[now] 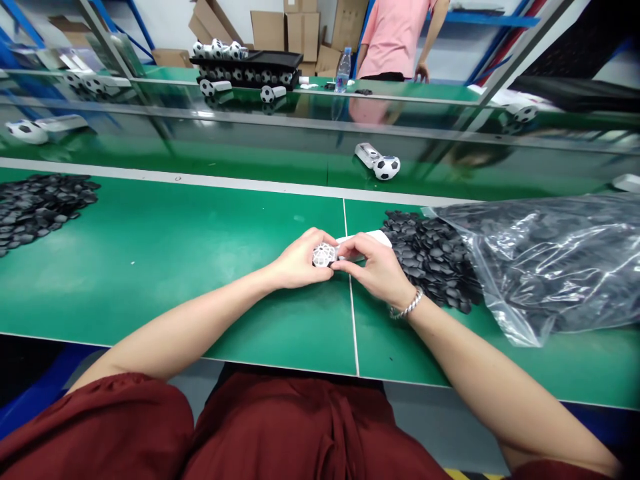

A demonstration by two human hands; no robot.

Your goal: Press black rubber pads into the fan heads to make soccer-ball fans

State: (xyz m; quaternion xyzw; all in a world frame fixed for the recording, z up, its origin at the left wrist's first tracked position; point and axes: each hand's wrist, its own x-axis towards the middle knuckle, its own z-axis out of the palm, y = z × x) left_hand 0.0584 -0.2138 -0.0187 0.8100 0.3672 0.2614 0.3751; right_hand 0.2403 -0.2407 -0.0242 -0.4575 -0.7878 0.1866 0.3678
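Observation:
My left hand (305,261) is closed around the round end of a white plastic device with a ball-shaped head (324,255). The head shows a pattern of white ribs, and a flat white body (377,236) sticks out to the right behind my fingers. Thumb and forefinger of my right hand (373,267) are pinched at the ball's right side, with a small black piece (341,258) between them, partly hidden. To the right of that hand lies a heap of small black pieces (435,260).
A clear plastic bag (555,260) of black pieces lies at the right. Another black heap (43,203) is far left. Beyond the pale rail, a finished-looking football device (380,162) rests on the green belt. A black tray (250,70), a bottle (343,70) and a person (395,40) are across.

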